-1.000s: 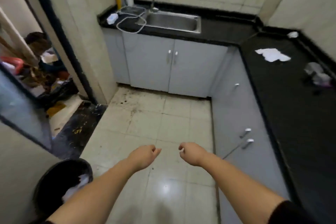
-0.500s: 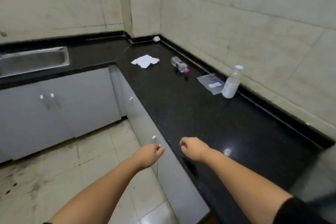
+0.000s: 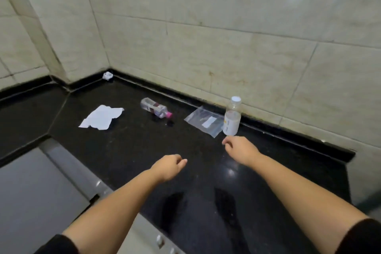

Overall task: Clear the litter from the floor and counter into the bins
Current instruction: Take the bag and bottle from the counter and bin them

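Note:
Litter lies on the black counter (image 3: pixel 134 146). An upright plastic bottle (image 3: pixel 232 117) with a white cap stands by the wall, on the corner of a clear plastic bag (image 3: pixel 203 120). A clear bottle with a pink cap (image 3: pixel 155 110) lies on its side. Left of it is a torn white paper (image 3: pixel 102 117), and a crumpled white wad (image 3: pixel 107 75) sits in the far corner. My right hand (image 3: pixel 240 148) hovers just below the upright bottle, fingers loosely curled, holding nothing. My left hand (image 3: pixel 169 166) is curled and empty over the counter's middle.
Grey cabinet fronts (image 3: pixel 41 192) with small handles run along the counter's left edge. Tiled walls (image 3: pixel 226 37) close the counter at the back and right. The counter ends at a raised black lip (image 3: pixel 340 156) on the right.
My view has swung from the floor and bin to the right-hand counter. Both hands have moved forward over the counter, the right one reaching close to the upright bottle.

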The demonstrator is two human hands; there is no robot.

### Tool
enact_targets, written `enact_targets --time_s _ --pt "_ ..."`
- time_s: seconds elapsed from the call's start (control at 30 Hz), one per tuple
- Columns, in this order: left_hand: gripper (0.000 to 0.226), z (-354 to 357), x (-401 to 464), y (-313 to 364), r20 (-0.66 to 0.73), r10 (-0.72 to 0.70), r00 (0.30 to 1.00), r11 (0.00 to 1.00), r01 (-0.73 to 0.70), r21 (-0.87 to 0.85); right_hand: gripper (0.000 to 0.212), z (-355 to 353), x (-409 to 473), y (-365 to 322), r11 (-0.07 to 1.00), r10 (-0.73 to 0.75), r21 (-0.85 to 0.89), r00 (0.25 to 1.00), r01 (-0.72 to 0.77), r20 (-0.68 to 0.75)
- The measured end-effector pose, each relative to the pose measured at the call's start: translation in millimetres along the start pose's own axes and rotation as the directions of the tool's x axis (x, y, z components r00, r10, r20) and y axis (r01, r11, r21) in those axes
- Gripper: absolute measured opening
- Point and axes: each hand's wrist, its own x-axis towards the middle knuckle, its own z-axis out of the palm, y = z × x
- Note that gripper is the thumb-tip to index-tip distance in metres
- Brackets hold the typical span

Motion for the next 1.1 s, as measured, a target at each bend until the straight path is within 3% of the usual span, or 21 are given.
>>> enact_targets --time_s 0.23,0.4,0.53,0.7,0.77,0.9,1.1 --pt "0.042 -21.7 119.9 34.9 0.059 0.082 0.995 0.992 -0.087 0.086 0.034 -52.3 94.3 23.0 0.996 0.087 0.051 0.917 -0.073 -0.39" --pt "0.05 -10.0 203.3 69.3 0.064 0.114 0.991 0.979 -0.123 0.163 0.051 -45.6 170.1 42.5 0.99 0.118 0.109 0.931 -0.085 -0.346" --pt "0.054 6.8 251.0 81.3 0.031 0.115 0.993 0.957 -0.119 0.264 0.028 -20.2 195.4 56.3 0.975 0.127 0.219 0.927 -0.05 -0.354" --pt "0.086 27.8 282.2 69.4 0.086 -0.027 0.996 0.952 -0.001 0.306 0.017 -10.4 202.3 65.5 0.974 0.061 0.222 0.872 0.055 -0.485" --pt "0.079 31.6 288.6 68.7 0.046 -0.053 0.998 0.948 0.035 0.317 0.015 -9.1 203.8 67.2 0.973 0.029 0.211 0.856 0.094 -0.516" --pt "0.031 35.6 289.6 75.8 -0.048 0.006 0.999 0.955 0.009 0.298 0.015 -6.7 202.6 65.8 0.965 0.033 0.236 0.843 0.112 -0.537" --pt "0.029 42.3 242.8 49.7 -0.01 -0.003 1.0 0.964 0.006 0.267 0.018 -8.9 193.0 58.6 0.965 0.028 0.242 0.875 0.103 -0.484"
